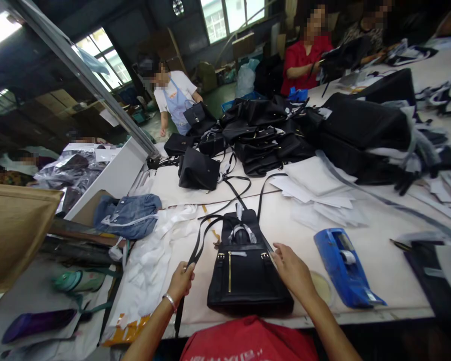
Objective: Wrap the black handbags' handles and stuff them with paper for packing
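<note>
A black backpack [250,281] lies on the table in front of me, its top pointing away. It has a gold vertical zipper, two small buckles and a top handle wrapped in clear plastic. My left hand [181,283] is closed around the black straps [198,245] left of the bag, and a strap end hangs below it. My right hand [291,268] is at the bag's right side, beside a strap there, fingers loosely stretched; whether they touch the strap is hard to make out.
A blue tape dispenser [344,268] stands at the right, below white paper sheets [315,185]. Piled black bags [263,130] fill the table's far side. Folded denim [130,215] lies left. Across the table are a person in an apron [176,103] and one in red [304,65].
</note>
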`<state>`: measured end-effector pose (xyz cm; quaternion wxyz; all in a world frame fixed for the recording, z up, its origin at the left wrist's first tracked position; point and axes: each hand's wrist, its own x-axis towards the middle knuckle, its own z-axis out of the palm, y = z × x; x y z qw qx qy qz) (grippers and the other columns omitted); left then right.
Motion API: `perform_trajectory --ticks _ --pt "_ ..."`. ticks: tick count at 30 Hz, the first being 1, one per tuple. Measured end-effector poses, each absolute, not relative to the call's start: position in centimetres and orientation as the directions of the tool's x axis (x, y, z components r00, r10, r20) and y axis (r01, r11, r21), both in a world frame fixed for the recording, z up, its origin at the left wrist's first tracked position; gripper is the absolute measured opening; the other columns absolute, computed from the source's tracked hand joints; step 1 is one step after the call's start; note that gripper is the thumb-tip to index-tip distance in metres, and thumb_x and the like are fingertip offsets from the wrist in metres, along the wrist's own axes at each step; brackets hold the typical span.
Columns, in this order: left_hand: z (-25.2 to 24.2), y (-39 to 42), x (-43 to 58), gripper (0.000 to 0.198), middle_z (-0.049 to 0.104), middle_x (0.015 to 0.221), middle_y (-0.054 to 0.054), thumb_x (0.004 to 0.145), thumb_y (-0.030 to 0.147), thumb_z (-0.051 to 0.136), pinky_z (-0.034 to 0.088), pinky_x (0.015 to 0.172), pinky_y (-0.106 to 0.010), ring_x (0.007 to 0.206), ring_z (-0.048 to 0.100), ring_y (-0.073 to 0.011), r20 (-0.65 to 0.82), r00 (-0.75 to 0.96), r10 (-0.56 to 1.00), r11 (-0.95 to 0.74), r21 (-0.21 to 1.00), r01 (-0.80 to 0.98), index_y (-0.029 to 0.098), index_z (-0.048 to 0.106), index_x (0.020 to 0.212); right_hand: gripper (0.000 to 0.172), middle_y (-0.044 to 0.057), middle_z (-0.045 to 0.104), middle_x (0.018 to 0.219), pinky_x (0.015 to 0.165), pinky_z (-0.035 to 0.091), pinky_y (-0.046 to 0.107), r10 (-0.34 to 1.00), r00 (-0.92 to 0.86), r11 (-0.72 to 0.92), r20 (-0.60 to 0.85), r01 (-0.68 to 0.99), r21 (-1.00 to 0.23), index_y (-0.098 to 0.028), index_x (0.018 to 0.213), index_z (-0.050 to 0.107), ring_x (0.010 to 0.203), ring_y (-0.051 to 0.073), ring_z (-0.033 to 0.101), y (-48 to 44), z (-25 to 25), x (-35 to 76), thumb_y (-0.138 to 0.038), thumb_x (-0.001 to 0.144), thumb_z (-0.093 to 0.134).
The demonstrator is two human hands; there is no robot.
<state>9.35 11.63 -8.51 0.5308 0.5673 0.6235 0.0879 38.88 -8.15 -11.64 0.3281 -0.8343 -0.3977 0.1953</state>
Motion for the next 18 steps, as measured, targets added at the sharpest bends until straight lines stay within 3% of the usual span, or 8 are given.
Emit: perform_trajectory --ticks 3,6,11,15,18 --pt "-8.7 12.3 8.0 0.036 0.053 0.057 0.006 0.074 0.057 0.049 0.029 0.028 -0.018 0.03 0.043 -0.0069 -0.52 0.288 0.804 0.29 0.766 0.574 0.022 0.04 0.077 0.031 0.005 0.065 0.095 0.079 0.045 0.031 0.837 0.54 -0.378 -0.089 0.453 -0.807 -0.022 0.115 0.052 0.088 0.019 0.061 -6.1 -8.7 36.9 -0.034 0.089 0.038" --pt "-9.5 12.8 6.6 0.034 0.057 0.061 0.002 0.075 0.053 0.051 0.042 0.038 -0.021 0.042 0.055 -0.0107 -0.56 0.358 0.747 0.343 0.786 0.515 0.019 0.044 0.075 0.028 0.004 0.065 0.093 0.079 0.045 0.029 0.912 0.401 -0.283 -0.091 0.451 -0.847 -0.023 0.112 0.055 0.087 0.018 0.061 -4.0 -7.0 33.1 -0.031 0.089 0.041" --pt "-12.4 14.3 4.3 0.036 0.051 0.054 0.005 0.07 0.053 0.055 0.029 0.033 -0.017 0.035 0.041 -0.0057 -0.595 0.384 0.706 0.382 0.777 0.501 0.018 0.046 0.074 0.027 0.007 0.065 0.099 0.082 0.043 0.028 0.963 0.242 -0.245 -0.121 0.592 -0.768 -0.019 0.11 0.058 0.092 0.019 0.06 -2.5 -7.0 26.8 -0.021 0.086 0.045" --pt "-14.8 15.5 3.3 0.045 0.044 0.049 0.009 0.072 0.054 0.049 0.023 0.032 -0.019 0.031 0.035 -0.0073 -0.588 0.327 0.74 0.309 0.729 0.611 0.02 0.05 0.101 0.025 0.007 0.063 0.097 0.084 0.042 0.031 0.959 0.245 -0.277 -0.146 0.682 -0.677 -0.02 0.105 0.06 0.094 0.021 0.057 -2.8 -7.6 25.1 -0.018 0.085 0.046" --pt "-16.0 16.2 2.3 0.053 0.048 0.053 0.008 0.073 0.05 0.051 0.03 0.037 -0.022 0.035 0.04 -0.01 -0.522 0.374 0.767 0.171 0.728 0.664 0.021 0.046 0.116 0.024 0.005 0.062 0.095 0.084 0.043 0.031 0.946 0.286 -0.311 -0.149 0.684 -0.66 -0.021 0.105 0.059 0.092 0.02 0.057 -3.5 -7.8 25.8 -0.018 0.085 0.046"
